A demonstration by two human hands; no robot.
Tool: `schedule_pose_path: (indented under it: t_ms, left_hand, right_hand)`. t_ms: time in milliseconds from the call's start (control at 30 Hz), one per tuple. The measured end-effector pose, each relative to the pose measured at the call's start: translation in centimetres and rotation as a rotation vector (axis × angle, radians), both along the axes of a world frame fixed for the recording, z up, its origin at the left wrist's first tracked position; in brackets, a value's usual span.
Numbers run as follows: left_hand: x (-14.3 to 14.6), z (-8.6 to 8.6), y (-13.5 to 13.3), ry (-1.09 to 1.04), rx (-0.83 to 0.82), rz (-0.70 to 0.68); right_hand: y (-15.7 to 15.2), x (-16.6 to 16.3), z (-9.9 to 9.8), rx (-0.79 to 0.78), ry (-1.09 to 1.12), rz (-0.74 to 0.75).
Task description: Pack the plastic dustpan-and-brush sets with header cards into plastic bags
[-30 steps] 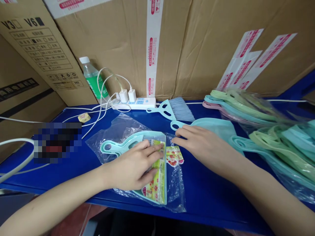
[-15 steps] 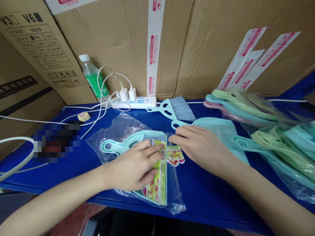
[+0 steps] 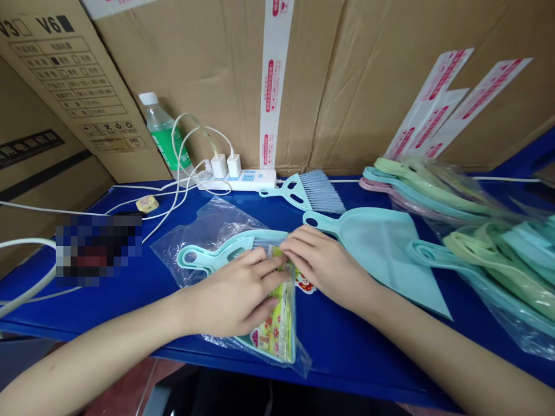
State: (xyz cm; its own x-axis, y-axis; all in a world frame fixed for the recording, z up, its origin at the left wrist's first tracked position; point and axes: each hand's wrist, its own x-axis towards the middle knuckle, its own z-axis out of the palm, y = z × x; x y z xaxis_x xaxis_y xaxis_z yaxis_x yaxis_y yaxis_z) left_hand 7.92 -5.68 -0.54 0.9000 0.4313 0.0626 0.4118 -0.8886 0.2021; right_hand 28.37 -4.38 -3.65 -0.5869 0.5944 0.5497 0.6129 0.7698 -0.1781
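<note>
From my seat I see the left hand (image 3: 236,292) laid over the wrapped dustpan (image 3: 217,257), fingers spread and resting down, clasping nothing. The right hand (image 3: 327,263) has its fingers bunched at the pan's far corner, just beside the left fingertips; whether they pinch the clear bag (image 3: 208,222) or only touch it, I can't make out. So the dustpan lies under and in front of the left hand, its handle pointing off to that hand's left.

What worries me most is the thin film. A hard pull by the right hand could tear it, or drag the pan around if the left hand bears down too lightly. Pressing too heavily, the left palm could crease the printed card (image 3: 281,329) beneath its fingers. A smaller printed piece (image 3: 306,282) peeks out below the right hand, and I judge it could get bent or caught if that hand sweeps over it.

The near end of the bag reaches close to the front edge of the blue table (image 3: 342,341), so a tug toward the body could bring it over. Just beyond the right wrist lies a loose dustpan (image 3: 385,242); a careless elbow or forearm could shove it into the bagged stack (image 3: 498,266) farther right.
</note>
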Motion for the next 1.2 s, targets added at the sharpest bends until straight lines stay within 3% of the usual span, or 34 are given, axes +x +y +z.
schedule_pose_path:
  t_ms: [200, 467, 600, 733, 900, 1100, 1200]
  left_hand:
    - [-0.2, 0.2, -0.3, -0.002, -0.001, -0.004]
    - [-0.7, 0.0, -0.6, -0.072, 0.131, 0.032]
    - [-0.6, -0.3, -0.8, -0.026, 0.341, 0.028]
    - [-0.3, -0.3, -1.0, -0.065, 0.534, -0.092]
    - [-0.2, -0.3, -1.2, -0.165, 0.459, -0.232]
    - [-0.4, -0.5, -1.1, -0.215, 0.346, -0.283]
    - [-0.5, -0.2, -1.1, -0.181, 0.318, -0.228]
  right_hand:
    - [-0.4, -0.1, -0.6, -0.066, 0.061, 0.052]
    - [-1.1, 0.0, -0.7, -0.153, 0.03, 0.052]
    - [-1.2, 0.0, -0.7, -0.151, -0.018, 0.071]
    - [-1.3, -0.1, -0.6, -0.163, -0.029, 0.05]
    - [-1.4, -0.5, -0.7, -0.173, -0.001, -0.008]
    - [-1.7, -0.7, -0.6, -0.201, -0.011, -0.011]
    - [-1.7, -0.6, -0.4, -0.232, -0.025, 0.002]
